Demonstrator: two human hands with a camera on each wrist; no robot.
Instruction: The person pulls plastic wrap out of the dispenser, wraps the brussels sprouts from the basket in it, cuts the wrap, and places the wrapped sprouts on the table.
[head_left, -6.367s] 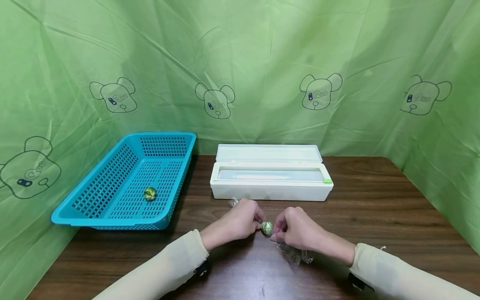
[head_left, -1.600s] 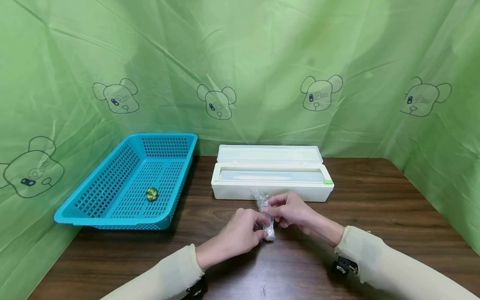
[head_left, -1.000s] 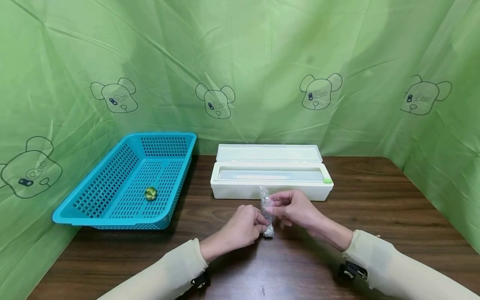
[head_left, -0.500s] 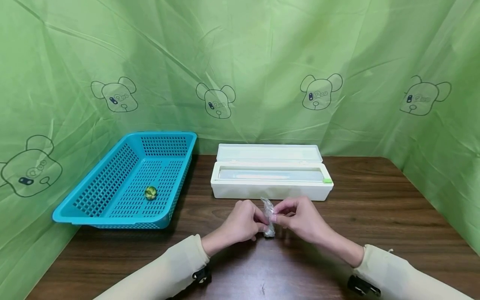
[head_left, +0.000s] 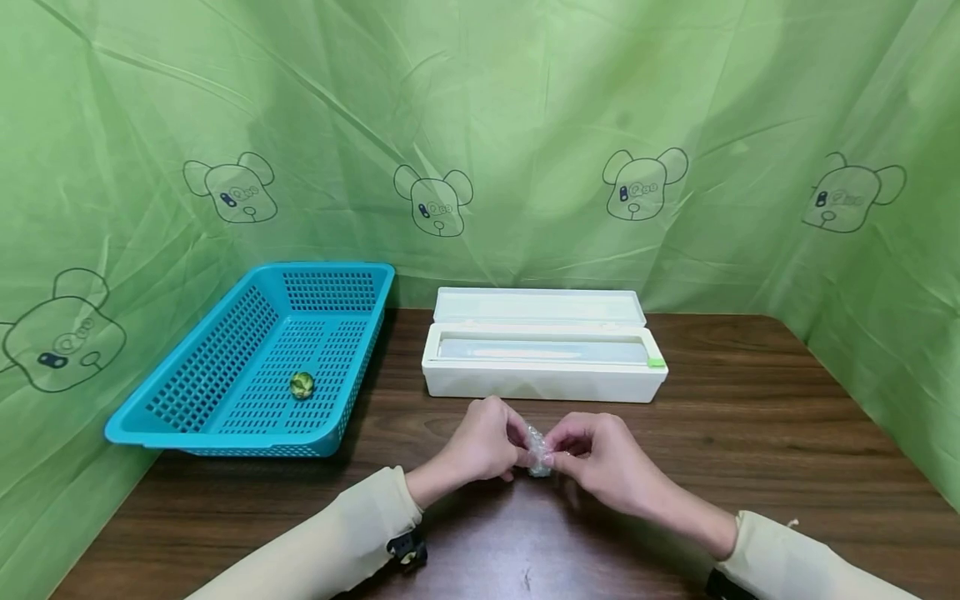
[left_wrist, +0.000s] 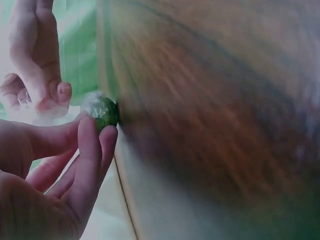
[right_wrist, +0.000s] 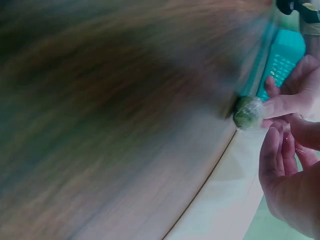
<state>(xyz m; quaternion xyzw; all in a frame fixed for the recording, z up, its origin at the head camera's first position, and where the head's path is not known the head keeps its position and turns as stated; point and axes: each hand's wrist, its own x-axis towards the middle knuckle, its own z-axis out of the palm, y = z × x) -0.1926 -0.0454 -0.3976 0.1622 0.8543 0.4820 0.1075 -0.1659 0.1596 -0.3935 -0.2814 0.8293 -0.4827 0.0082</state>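
- Pale sleeves (head_left: 360, 521) frame our foreground; the left hand (head_left: 480, 443) pinches a film-covered Brussels sprout (left_wrist: 109, 118) between thumb and fingers; the right hand (head_left: 613, 462), thumb to forefinger, pinches the gathered cling film (head_left: 537, 440)
- Done well, we judge, this step wants a steady, gentle left grip, the film drawn snug and its loose tail pressed flat; too hard a tug could tear it
- The sprout lies between the two hands, touching the left fingertips, just beside the right; whether it rests on the wood-grain table (head_left: 750, 400), we cannot tell
- Beyond, at left, we find a blue perforated plastic basket (head_left: 217, 440) holding a second Brussels sprout (head_left: 302, 385); any wrapping there is too small to confirm
- Farther back, a white cling-film dispenser (head_left: 543, 384) stands with its lid (head_left: 538, 307) raised
- Behind everything hangs a green curtain (head_left: 525, 83) printed with cartoon animal heads
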